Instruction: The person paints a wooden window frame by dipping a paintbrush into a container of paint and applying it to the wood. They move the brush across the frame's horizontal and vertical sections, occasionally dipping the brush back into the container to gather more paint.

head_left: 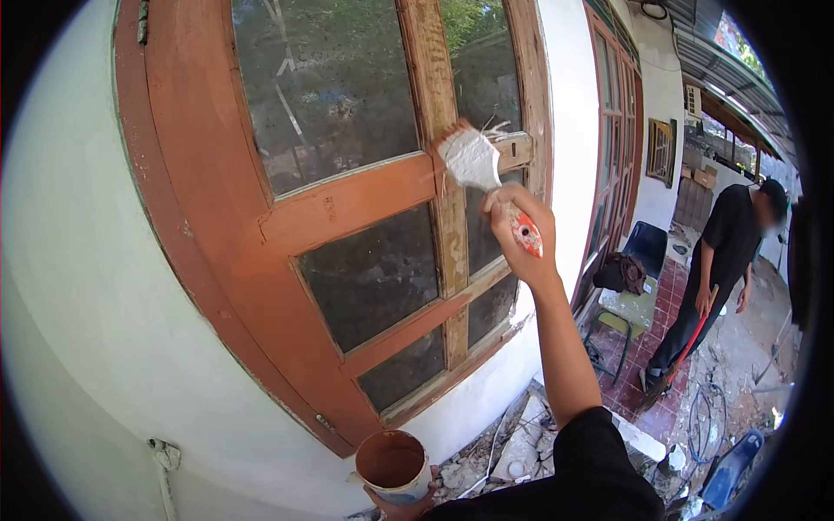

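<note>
My right hand (524, 227) is closed around the red handle of a wide paintbrush (470, 157). Its white-smeared ferrule points up and left, and the brown-tipped bristles touch or nearly touch the bare wood upright of the window frame (330, 210). The left part of the frame is coated reddish brown, while the middle and right uprights show pale, worn wood. Low at the bottom, my left hand (407, 506) holds a paint bucket (393, 464) from below and the side. Brown paint coats the inside of the bucket. Most of the left fingers are hidden behind it.
A person (728, 252) in black stands at right with a red-handled broom (692, 337). A chair (627, 304) with a dark bag (620, 273) stands by the wall. Rubble (521, 443) lies below the window. A blue plastic chair (732, 469) and a hose (708, 417) lie lower right.
</note>
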{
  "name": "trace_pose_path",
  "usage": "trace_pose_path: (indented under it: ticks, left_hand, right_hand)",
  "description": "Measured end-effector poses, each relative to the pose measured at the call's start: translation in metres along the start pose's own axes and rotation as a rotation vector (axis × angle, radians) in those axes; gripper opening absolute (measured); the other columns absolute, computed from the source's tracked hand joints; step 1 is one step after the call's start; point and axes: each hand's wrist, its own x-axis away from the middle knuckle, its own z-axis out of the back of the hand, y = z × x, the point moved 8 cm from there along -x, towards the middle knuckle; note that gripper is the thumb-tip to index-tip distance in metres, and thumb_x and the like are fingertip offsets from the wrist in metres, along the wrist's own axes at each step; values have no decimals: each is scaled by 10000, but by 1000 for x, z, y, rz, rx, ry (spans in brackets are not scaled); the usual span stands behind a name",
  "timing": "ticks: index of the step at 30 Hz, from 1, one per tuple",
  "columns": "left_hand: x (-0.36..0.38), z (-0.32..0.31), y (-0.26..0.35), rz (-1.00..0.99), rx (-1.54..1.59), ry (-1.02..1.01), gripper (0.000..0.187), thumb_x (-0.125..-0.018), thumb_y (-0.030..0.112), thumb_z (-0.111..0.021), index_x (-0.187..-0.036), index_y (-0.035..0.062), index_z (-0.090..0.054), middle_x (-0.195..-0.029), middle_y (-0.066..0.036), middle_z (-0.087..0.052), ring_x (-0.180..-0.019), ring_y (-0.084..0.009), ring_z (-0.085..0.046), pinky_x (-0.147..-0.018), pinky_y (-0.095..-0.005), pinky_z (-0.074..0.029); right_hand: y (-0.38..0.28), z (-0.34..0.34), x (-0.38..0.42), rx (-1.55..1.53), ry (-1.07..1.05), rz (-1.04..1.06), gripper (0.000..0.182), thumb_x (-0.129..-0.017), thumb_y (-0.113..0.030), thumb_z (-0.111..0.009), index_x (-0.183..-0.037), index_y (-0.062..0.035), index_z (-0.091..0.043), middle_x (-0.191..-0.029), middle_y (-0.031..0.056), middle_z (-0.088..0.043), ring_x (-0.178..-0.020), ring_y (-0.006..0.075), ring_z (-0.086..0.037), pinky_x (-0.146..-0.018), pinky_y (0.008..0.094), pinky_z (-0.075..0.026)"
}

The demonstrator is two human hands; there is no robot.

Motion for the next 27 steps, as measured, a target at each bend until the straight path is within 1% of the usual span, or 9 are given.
trace_pose_path:
  ticks: [5,7,8,10,14,15,16,21,27]
  left_hand:
    - [-8,19,1,-64,27,45,1023,-670,891,-528,-1390,164,-495,-1218,-151,-578,-1059,-369,-484,-742,-417,-448]
    - [-7,24,15,-209,-202,-294,945,-844,611,-658,-1576,251,-180,-1470,-139,-458,-1339,-377,-474,-1112,-572,-391]
    - [-10,44,15,-216,-199,-295,945,-844,611,-658,-1576,251,-180,-1470,-139,-458,-1339,-377,-474,-1112,-572,-391]
    - [-7,78,38,-657,-946,8,872,-870,690,-533,-1564,234,-266,-1461,-133,-472,-1342,-374,-473,-1107,-565,-394]
    - [-10,67,34,-502,-692,18,906,-815,745,-531,-1517,211,-326,-1396,-137,-500,-1267,-372,-477,-1008,-525,-409]
    - [-12,58,31,-449,-608,17,919,-797,764,-530,-1502,203,-346,-1374,-139,-509,-1242,-372,-478,-975,-512,-414]
    - [-14,49,27,-396,-522,16,933,-779,782,-530,-1486,196,-366,-1353,-141,-518,-1218,-371,-480,-943,-499,-419]
    - [-15,9,6,-143,-80,18,1019,-688,874,-526,-1409,157,-467,-1245,-149,-565,-1094,-369,-486,-778,-432,-444]
    - [-16,10,2,-124,-18,18,1063,-666,896,-540,-1413,143,-475,-1261,-160,-573,-1089,-380,-500,-748,-419,-450]
  right_hand:
    - [-6,-12,-13,167,-79,172,61,-851,-1,-622,-908,17,-617,-836,124,-638,-722,233,-630,-712,321,-499]
    - [-1,-21,-7,146,-205,116,61,-830,-2,-629,-889,11,-621,-828,125,-639,-731,238,-638,-719,326,-504]
    - [-4,-17,-5,141,-210,119,61,-830,-2,-629,-889,11,-621,-828,125,-639,-731,238,-638,-719,326,-504]
    - [-9,-8,-5,151,-244,105,45,-892,-37,-615,-872,2,-605,-816,86,-615,-713,175,-589,-682,294,-470]
    - [-31,6,-31,225,-107,258,52,-883,-41,-621,-877,8,-606,-824,94,-624,-732,193,-605,-699,300,-478]
    - [-33,4,-38,256,-92,266,77,-829,10,-639,-903,11,-616,-829,140,-627,-780,284,-629,-737,355,-500]
    - [-29,3,-42,254,-91,263,77,-829,10,-639,-903,11,-616,-829,140,-627,-780,284,-629,-737,355,-500]
    - [-13,-17,-22,258,-350,252,116,-788,6,-658,-897,8,-619,-832,161,-622,-790,354,-629,-726,388,-507]
    - [-31,20,-9,248,-415,170,87,-802,-16,-657,-888,-1,-650,-801,126,-635,-693,269,-637,-659,351,-504]
